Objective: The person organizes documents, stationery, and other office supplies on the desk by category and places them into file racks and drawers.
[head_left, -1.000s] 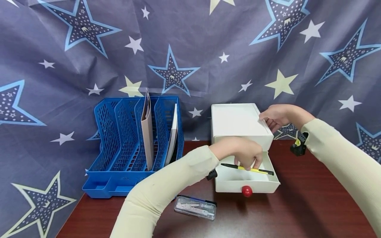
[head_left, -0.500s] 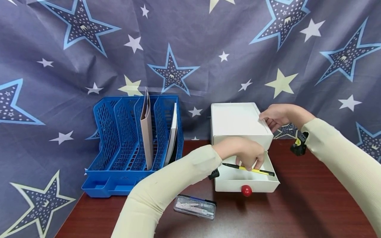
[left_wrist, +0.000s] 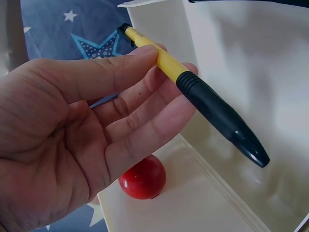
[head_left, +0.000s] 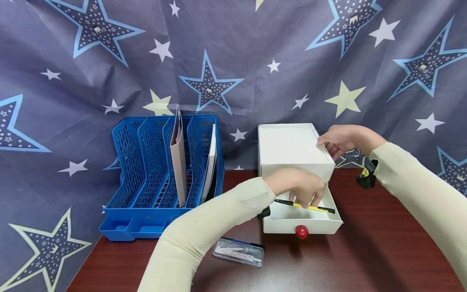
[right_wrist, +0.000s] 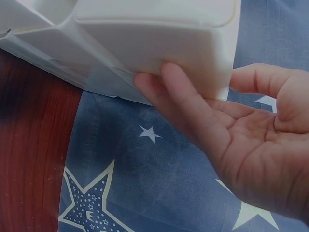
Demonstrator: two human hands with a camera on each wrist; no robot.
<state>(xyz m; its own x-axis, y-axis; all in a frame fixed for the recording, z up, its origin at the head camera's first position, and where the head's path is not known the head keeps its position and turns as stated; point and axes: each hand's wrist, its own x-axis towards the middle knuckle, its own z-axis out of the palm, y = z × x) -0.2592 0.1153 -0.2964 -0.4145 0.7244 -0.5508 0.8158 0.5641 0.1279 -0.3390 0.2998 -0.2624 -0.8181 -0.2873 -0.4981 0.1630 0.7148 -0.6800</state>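
Between thumb and fingertips, my left hand point(left_wrist: 91, 116) pinches a yellow and black pen point(left_wrist: 207, 104). The pen is held tilted over the pulled-out white drawer point(head_left: 321, 227), which has a red round knob point(head_left: 301, 232) on its front. My right hand point(head_left: 341, 140) touches the right side of the white drawer box point(head_left: 288, 142) near its top edge. In the right wrist view its fingers point(right_wrist: 181, 87) lie fairly straight along the box's side, and the thumb is at the box's edge.
A blue file rack point(head_left: 146, 162) stands at the left, holding a pinkish folder point(head_left: 178, 166) and a white book or folder point(head_left: 209, 168). A clear case point(head_left: 238, 252) with a dark blue pen point(head_left: 242, 243) along its back edge lies on the brown table point(head_left: 350, 259). Behind hangs a starry cloth point(head_left: 233, 36).
My left hand and the pen have shifted very slightly right. The head view has tilted a little. My right hand stays at the box.
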